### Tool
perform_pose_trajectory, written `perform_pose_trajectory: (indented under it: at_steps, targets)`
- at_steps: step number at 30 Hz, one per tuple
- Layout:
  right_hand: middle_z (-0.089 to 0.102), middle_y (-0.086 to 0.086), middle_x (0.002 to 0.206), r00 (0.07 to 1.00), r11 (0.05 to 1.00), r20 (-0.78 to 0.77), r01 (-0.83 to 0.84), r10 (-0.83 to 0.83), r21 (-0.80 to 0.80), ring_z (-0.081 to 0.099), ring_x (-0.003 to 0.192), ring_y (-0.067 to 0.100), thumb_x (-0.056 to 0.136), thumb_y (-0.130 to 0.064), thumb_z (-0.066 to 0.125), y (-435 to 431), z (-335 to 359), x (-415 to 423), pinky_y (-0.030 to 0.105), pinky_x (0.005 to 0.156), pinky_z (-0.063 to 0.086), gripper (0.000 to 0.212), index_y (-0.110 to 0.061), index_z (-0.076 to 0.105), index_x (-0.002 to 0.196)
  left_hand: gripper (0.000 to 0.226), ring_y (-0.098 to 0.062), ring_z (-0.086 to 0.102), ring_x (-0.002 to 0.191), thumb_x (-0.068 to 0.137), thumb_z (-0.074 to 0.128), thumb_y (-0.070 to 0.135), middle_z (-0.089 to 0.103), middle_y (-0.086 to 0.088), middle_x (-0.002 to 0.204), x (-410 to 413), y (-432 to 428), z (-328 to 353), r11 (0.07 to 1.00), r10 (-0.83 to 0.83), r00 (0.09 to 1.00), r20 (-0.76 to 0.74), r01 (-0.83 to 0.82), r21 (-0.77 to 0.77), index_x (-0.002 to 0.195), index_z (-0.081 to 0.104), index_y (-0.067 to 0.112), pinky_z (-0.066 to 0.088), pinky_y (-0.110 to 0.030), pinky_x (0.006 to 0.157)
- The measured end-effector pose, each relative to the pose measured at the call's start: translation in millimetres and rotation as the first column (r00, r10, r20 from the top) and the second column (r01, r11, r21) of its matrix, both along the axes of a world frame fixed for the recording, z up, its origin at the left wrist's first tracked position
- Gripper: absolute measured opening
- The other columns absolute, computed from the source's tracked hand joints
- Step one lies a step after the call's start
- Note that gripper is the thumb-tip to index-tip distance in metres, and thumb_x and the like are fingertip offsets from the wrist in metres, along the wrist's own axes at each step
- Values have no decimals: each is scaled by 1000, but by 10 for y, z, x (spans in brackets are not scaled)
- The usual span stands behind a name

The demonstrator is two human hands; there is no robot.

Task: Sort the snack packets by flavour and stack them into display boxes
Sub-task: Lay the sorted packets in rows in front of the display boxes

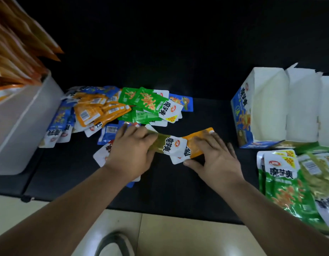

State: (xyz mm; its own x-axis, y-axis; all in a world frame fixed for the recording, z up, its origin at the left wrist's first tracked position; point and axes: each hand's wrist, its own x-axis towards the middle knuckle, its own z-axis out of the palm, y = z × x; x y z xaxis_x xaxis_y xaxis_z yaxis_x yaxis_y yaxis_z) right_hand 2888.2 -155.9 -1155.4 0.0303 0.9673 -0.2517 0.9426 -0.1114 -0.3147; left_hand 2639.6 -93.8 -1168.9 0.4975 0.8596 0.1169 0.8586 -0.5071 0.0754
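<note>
A heap of loose snack packets [112,111] in blue, orange and green lies on the black surface ahead of me. Both hands rest on a small bundle of orange packets [175,145] in front of that heap. My left hand [131,150] covers the bundle's left end, fingers curled over it. My right hand [213,154] presses on the right end, thumb under the edge. More blue and white packets lie partly hidden under my left hand. An open blue display box [242,115] stands at the right, empty inside.
A white bin [21,126] at the left holds upright orange packets. Large green packets [285,185] lie at the lower right in front of the boxes. The black surface ends in an edge near me, with tiled floor and a shoe below.
</note>
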Motion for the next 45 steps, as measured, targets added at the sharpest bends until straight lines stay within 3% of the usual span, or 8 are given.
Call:
perform_pose_trajectory:
  at_steps: [4,9,14,19,30,34,38,45]
  targets:
    - [72,5,120,986,970,165,-62,24,233,65,109,34,87,-65,64,-151,-37,71,48,93,54,51,-24,75,115,38,-32,63,94,93,50,37,71,1,99,68,-43,54,996,87,967,241,-81,-38,118,76,24,52,-51,90]
    - [62,3,70,986,902,169,-71,-2,425,60,62,28,99,-30,56,-455,37,-16,35,57,49,24,-15,67,83,35,-24,58,60,102,53,38,62,-4,68,286,-193,378,962,274,722,636,-219,-165,94,70,9,46,-40,52]
    - [44,1,56,659,892,-629,433,-412,-131,42,51,13,106,-30,54,-686,400,91,35,48,44,36,-10,52,76,29,-20,60,58,100,63,32,63,-6,63,598,-655,624,846,522,516,679,-210,-490,85,68,8,46,-32,50]
    - [42,7,53,523,812,-643,503,-559,-297,39,47,18,101,-27,65,-925,385,381,33,47,34,40,2,57,74,24,-6,59,47,99,62,37,74,5,67,945,-1093,643,530,810,329,486,-57,-846,93,77,19,43,-22,43]
    - [70,-11,80,934,883,-44,350,-355,313,68,69,18,93,-56,62,-1292,674,898,29,51,47,27,-31,72,89,20,-18,60,56,101,58,31,76,-5,82,1412,-1450,563,364,755,505,419,208,-908,95,73,43,46,-32,51]
    - [74,-3,75,513,806,-639,494,-574,-327,62,62,9,92,-48,70,-1416,764,982,27,56,46,31,-18,77,88,34,-22,65,63,102,58,21,78,-1,95,1630,-1570,669,317,684,556,472,356,-879,110,70,52,51,-38,59]
    - [70,17,72,233,700,-748,594,-621,-396,54,57,16,95,-18,74,-1566,782,1263,29,51,42,18,-5,75,82,26,-22,66,60,100,64,21,75,-7,79,2010,-1625,703,328,621,604,500,379,-865,101,76,44,54,-33,57]
    - [51,12,56,608,688,-475,726,-636,8,39,51,11,92,-22,75,-1605,796,2109,29,50,32,39,-2,56,65,21,-10,68,63,101,63,14,74,5,79,2604,-1538,616,362,579,681,449,279,-889,105,74,31,55,-29,58]
